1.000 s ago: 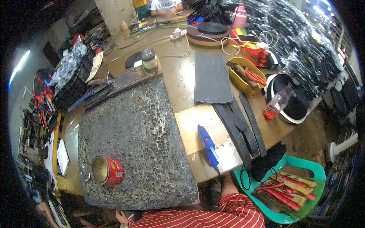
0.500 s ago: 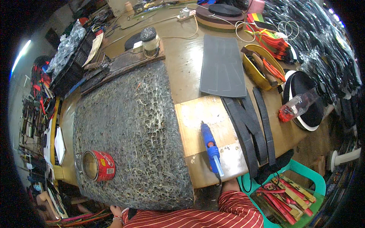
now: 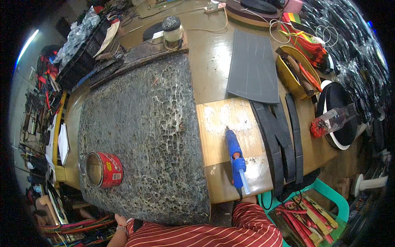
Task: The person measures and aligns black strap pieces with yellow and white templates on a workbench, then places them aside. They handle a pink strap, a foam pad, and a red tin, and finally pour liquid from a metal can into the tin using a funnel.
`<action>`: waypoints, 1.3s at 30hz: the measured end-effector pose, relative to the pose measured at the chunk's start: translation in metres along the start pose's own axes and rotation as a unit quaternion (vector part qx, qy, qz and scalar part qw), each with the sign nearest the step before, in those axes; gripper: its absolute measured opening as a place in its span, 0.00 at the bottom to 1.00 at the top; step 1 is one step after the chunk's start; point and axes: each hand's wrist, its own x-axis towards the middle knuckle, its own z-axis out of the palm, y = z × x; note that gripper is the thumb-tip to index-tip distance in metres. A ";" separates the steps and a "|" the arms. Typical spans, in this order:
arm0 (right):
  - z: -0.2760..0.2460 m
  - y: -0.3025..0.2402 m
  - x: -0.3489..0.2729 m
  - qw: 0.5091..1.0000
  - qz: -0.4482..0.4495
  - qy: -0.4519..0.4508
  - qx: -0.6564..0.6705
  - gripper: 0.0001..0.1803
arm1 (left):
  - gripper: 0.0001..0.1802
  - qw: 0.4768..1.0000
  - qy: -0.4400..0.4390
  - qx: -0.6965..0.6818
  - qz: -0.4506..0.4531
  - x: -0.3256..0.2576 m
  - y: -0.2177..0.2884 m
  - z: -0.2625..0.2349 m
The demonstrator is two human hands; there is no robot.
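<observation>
My left hand [image 3: 120, 221], with a bracelet at the wrist, is low at the table's near left edge beside the striped red cloth over my lap [image 3: 197, 234]. Its fingers are mostly hidden, so I cannot tell whether it holds anything. My right hand is out of view. A large dark, pitted board [image 3: 144, 136] lies before me, a red tin can [image 3: 110, 169] tipped on its side on it. To its right a blue glue gun [image 3: 235, 158] with a clear glue stick rests on a light wooden panel [image 3: 214, 119].
A grey sheet [image 3: 254, 68] with drawn lines lies beyond black straps [image 3: 293, 140]. Right of it are a yellow tool container [image 3: 290, 76], a plastic bottle [image 3: 335, 119] and a black roll [image 3: 341, 99]. A lidded jar [image 3: 173, 35] stands far back; a green stool [image 3: 333, 191] is right.
The whole view has shifted, with the table things lying further right. My left hand and wrist show a little more at the lower edge. The table things keep their places relative to each other.
</observation>
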 end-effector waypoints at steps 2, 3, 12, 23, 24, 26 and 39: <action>0.000 0.002 -0.001 1.000 -0.001 0.001 -0.001 0.33 | 0.21 0.999 0.031 0.004 -0.011 0.001 0.000 0.000; 0.001 0.004 -0.002 1.000 -0.001 0.002 -0.003 0.33 | 0.18 0.999 0.020 -0.017 0.037 0.002 0.001 -0.001; 0.006 0.010 0.006 1.000 -0.001 0.005 -0.017 0.38 | 0.12 0.977 0.063 0.176 0.107 -0.030 0.032 -0.016; 0.009 0.017 0.007 1.000 0.001 0.005 -0.028 0.45 | 0.13 0.985 0.066 0.125 0.099 -0.055 0.100 -0.015; 0.010 0.019 0.007 1.000 0.001 0.004 -0.028 0.45 | 0.10 0.980 0.076 0.143 0.119 -0.055 0.099 -0.015; 0.011 0.020 0.006 1.000 0.004 0.001 -0.028 0.46 | 0.16 0.997 0.028 0.060 0.031 -0.052 0.090 -0.015; 0.011 0.028 -0.019 0.999 -0.001 0.011 -0.034 0.54 | 0.13 0.995 -0.014 0.084 -0.057 -0.020 0.041 0.006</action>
